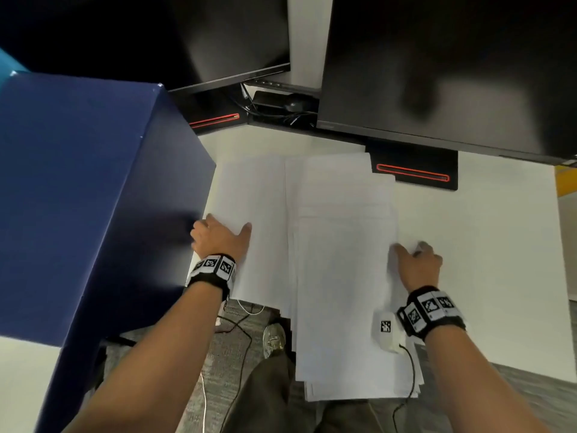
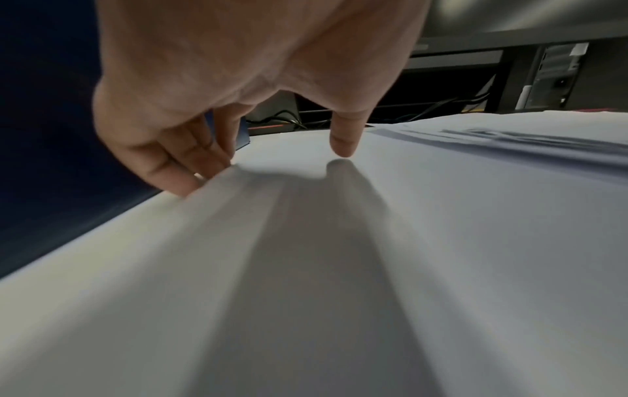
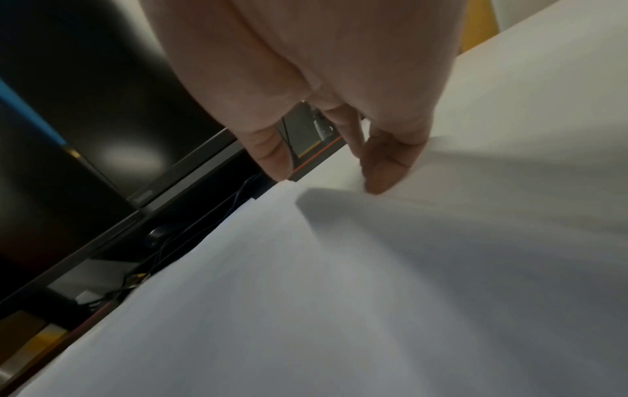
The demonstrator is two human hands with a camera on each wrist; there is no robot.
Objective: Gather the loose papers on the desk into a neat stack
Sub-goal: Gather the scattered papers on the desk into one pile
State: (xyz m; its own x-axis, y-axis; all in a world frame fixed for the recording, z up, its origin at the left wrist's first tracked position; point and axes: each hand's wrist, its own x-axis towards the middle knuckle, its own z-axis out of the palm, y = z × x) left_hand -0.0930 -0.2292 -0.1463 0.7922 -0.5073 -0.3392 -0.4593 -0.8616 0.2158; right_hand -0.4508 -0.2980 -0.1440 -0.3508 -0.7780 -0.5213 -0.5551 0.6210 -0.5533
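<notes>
Your left hand [image 1: 220, 237] lies at about nine o'clock on the spread of papers [image 1: 337, 245], fingers straight and angled down onto the left edge of the leftmost sheet [image 1: 249, 198], thumb spread toward the middle; it clasps nothing. In the left wrist view the fingertips [image 2: 183, 185] touch that sheet's edge while the thumb hangs just above the paper. Your right hand [image 1: 416, 264] sits at about three o'clock, at the right edge of the overlapping sheets, fingers curled down at that edge; whether they actually pinch a sheet you cannot tell. The papers lie fanned across the white desk [image 1: 499, 229], their near ends overhanging its front edge at six o'clock. A dark blue box [image 1: 93, 182] stands just beside your left hand, and two dark monitors [image 1: 437, 73] stand at twelve o'clock.
</notes>
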